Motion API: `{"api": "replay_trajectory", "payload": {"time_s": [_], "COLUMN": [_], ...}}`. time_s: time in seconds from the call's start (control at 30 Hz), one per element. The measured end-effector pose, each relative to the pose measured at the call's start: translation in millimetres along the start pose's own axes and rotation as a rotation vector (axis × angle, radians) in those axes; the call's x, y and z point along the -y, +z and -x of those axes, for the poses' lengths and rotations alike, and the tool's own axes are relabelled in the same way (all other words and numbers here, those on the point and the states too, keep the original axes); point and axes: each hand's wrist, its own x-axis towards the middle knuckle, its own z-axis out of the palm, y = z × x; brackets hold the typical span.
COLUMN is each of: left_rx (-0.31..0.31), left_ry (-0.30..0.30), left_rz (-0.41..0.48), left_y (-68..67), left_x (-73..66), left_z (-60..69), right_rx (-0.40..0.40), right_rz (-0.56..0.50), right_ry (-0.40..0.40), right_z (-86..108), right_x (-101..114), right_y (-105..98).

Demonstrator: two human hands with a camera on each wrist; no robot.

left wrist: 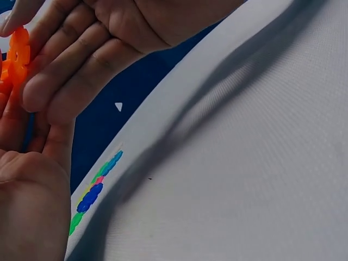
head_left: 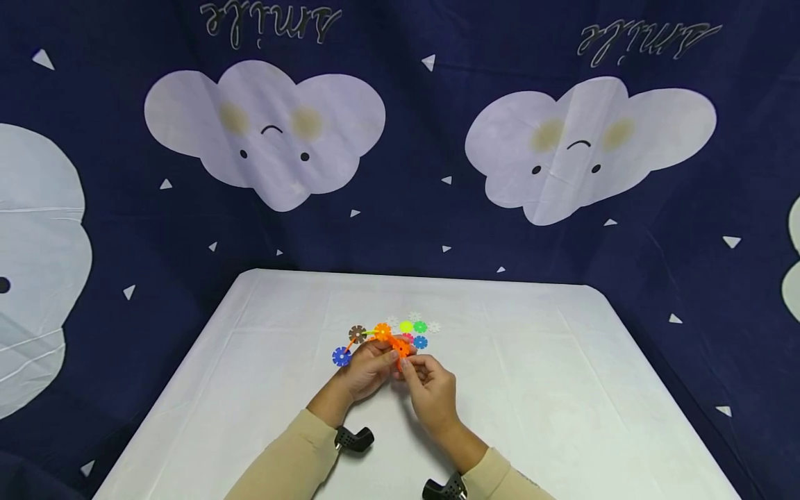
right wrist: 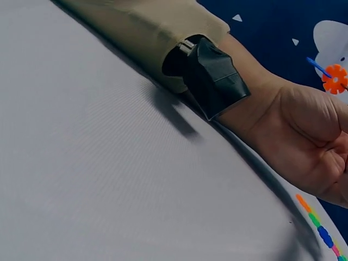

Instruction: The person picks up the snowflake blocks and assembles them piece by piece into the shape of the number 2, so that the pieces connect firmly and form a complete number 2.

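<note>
In the head view, my left hand [head_left: 367,369] holds a chain of slotted plastic snowflake discs. An orange disc [head_left: 401,346] stands at its fingertips, and my right hand [head_left: 432,394] pinches its lower edge with thumb and fingers. Linked out to the left are another orange disc [head_left: 382,330], a brown disc [head_left: 357,334] and a blue disc [head_left: 341,357], with edge-on discs between. The left wrist view shows the orange disc [left wrist: 20,51] between both hands. In the right wrist view, an orange disc [right wrist: 334,79] with a blue one stands beyond the left hand [right wrist: 304,122].
Behind the hands, loose discs lie on the white table [head_left: 531,389]: a yellow disc [head_left: 406,326], a green disc [head_left: 420,326], a blue disc [head_left: 421,342], a pink one and several white ones. A dark cloud-patterned cloth [head_left: 425,139] hangs past the table's far edge.
</note>
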Motion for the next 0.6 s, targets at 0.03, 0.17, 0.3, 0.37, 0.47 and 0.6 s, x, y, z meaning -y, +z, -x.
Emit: {"api": "replay_trajectory", "payload": {"time_s": [0.03,0.17,0.3,0.37,0.47,0.6], "left_rx": [0.0,-0.007,0.009,0.023,0.03,0.032], "left_ry": [0.002,-0.006,-0.018,-0.03,-0.049,-0.058], "left_rz": [0.003,0.022,0.029,0.035,0.043,0.062], "left_y": [0.0,1.0,0.7,0.4,0.5,0.3], "left_x": [0.0,-0.8,-2.4,-3.4,-4.3,-4.4], "left_z": [0.1,1.1,2.3,3.0,4.1,4.9], "right_rx": [0.002,0.013,0.047,0.086,0.152,0.189], "right_rz": [-0.026,-0.168,-0.411,-0.537,-0.656,-0.678], "right_ry": [0.042,0.258,0.473,0.543,0.595,0.604], "right_z": [-0.2,-1.0,-2.6,-3.8,-5.5,-6.7], "right_x": [0.8,2.6,1.5,0.7,-1.1,-2.1], "right_y": [-0.2,-1.4,-2.5,-4.6,-8.9,-11.7]}}
